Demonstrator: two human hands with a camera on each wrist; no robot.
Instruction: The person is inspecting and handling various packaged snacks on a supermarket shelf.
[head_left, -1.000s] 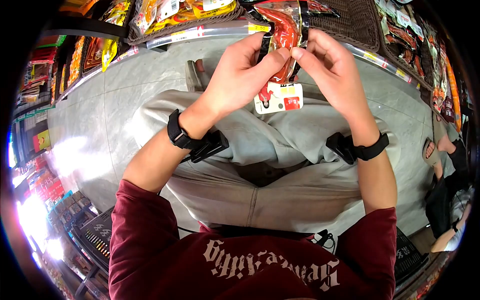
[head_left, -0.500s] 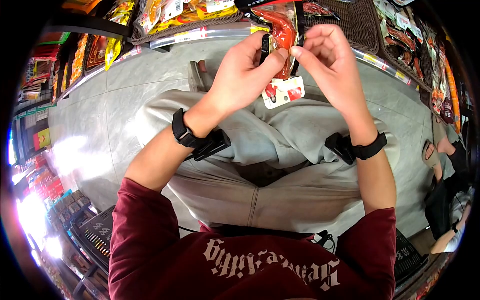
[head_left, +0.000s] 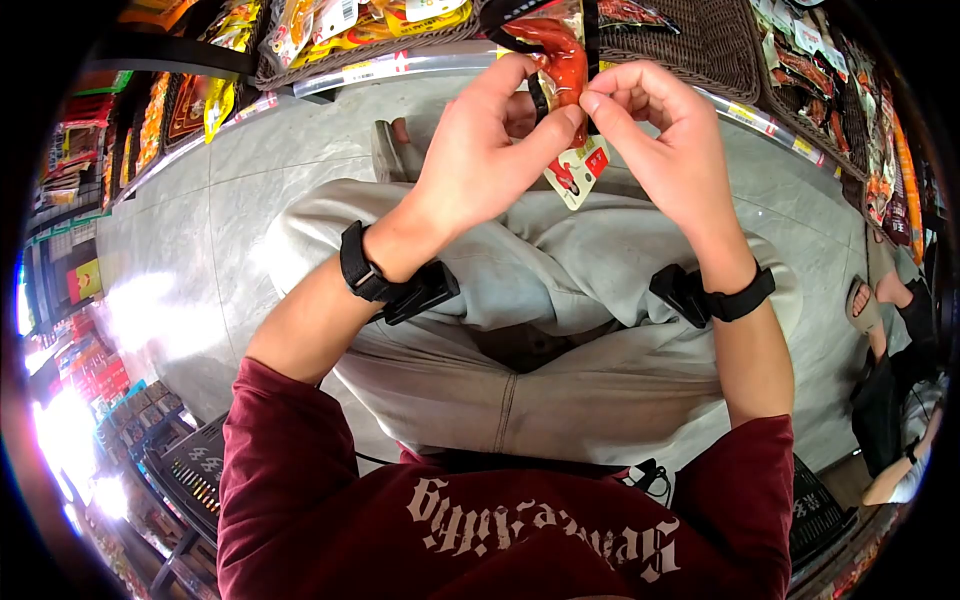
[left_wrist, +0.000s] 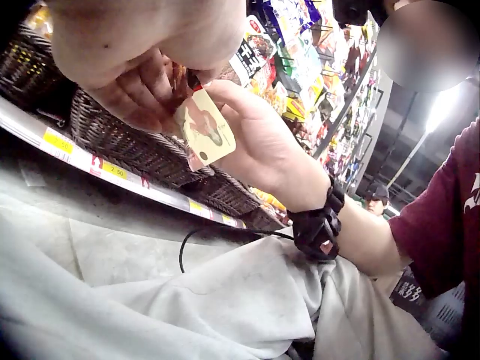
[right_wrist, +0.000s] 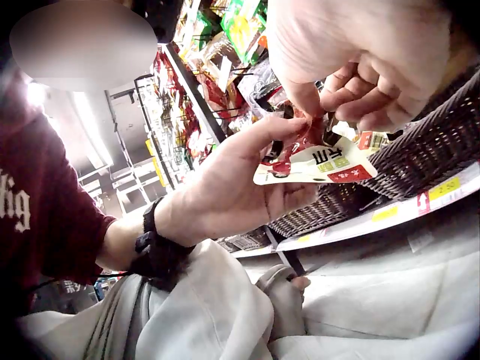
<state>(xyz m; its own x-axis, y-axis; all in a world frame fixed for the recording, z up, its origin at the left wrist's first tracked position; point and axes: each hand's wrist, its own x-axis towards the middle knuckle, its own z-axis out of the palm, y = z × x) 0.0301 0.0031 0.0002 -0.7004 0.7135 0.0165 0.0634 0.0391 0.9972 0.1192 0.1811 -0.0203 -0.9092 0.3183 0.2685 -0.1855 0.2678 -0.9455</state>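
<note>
A clear, black-edged packet with red food inside [head_left: 566, 62] is held up at the shelf's front edge in the head view. The left hand [head_left: 480, 150] grips its left side, thumb across the front. Thumb and fingertips of the right hand [head_left: 665, 140] pinch its right edge. From the packet's lower end a white and red card [head_left: 577, 176] sticks out, tilted. In the right wrist view the card [right_wrist: 319, 166] shows green and red print below the right hand [right_wrist: 364, 60]. Fingers partly hide the packet's lower part.
Wicker baskets [head_left: 695, 50] with packaged snacks line the shelf, above a price-label strip [head_left: 385, 70]. The person's crossed legs [head_left: 520, 390] lie below the hands on a grey tiled floor [head_left: 170, 230]. Another person's foot [head_left: 860, 300] is at the right; black crates stand behind.
The packet has turned and its card now hangs more steeply and looks narrower. The left hand has shifted slightly around the packet, and the right fingers have come back against its edge.
</note>
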